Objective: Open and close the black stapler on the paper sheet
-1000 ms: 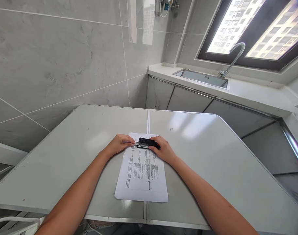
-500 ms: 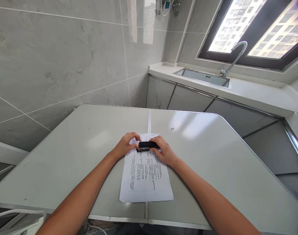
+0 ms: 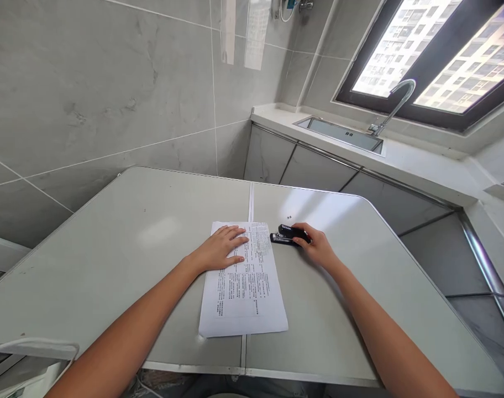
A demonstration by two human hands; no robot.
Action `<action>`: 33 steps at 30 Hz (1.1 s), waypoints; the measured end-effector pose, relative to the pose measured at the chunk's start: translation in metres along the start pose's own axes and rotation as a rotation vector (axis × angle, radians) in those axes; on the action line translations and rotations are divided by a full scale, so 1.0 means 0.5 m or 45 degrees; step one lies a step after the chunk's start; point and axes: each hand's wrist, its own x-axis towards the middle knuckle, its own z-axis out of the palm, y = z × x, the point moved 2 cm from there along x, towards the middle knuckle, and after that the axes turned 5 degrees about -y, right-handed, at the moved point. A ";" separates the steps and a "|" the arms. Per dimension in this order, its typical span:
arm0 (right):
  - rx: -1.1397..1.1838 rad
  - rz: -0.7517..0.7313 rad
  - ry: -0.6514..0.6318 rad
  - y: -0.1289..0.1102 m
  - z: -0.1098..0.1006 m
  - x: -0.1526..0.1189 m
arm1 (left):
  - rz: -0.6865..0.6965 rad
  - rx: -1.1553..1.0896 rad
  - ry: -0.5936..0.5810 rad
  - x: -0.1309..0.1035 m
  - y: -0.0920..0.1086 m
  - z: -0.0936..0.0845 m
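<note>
In the head view, the left hand (image 3: 222,249) lies palm down on the upper left part of the printed paper (image 3: 252,309), its grip released and the fingers spread. The right hand (image 3: 318,247) has its grip closed around the rear of a black stapler (image 3: 288,232), whose front end points at the paper's upper right edge. The paper lies flat across the seam of the bench (image 3: 310,337), and the stapler is just beside it, its upper arm apart from its base at the front.

The step in hand looks like steadying the paper while the stapler is kept clear of it. Any move from here calls for a light left palm, so the paper does not skew, and a firm hold on the stapler.

The left hand covers some of the print, and the rest is too small to read. Whether there is one sheet or several, and whether a staple is in it, cannot be told. The right fingers hide the stapler's rear, its front may or may not touch the paper, and the frame's bottom edge cuts off both forearms.
</note>
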 end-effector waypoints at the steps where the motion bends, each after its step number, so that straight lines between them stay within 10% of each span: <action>1: 0.013 -0.017 -0.048 -0.002 -0.001 -0.012 | -0.009 -0.001 0.008 0.000 -0.003 0.001; 14: -0.087 -0.360 -0.282 -0.080 0.038 -0.049 | 0.129 -0.047 -0.040 0.027 0.077 0.034; 33: -0.291 -0.267 -0.261 -0.082 0.043 -0.045 | 0.209 -0.041 -0.057 0.023 0.087 0.054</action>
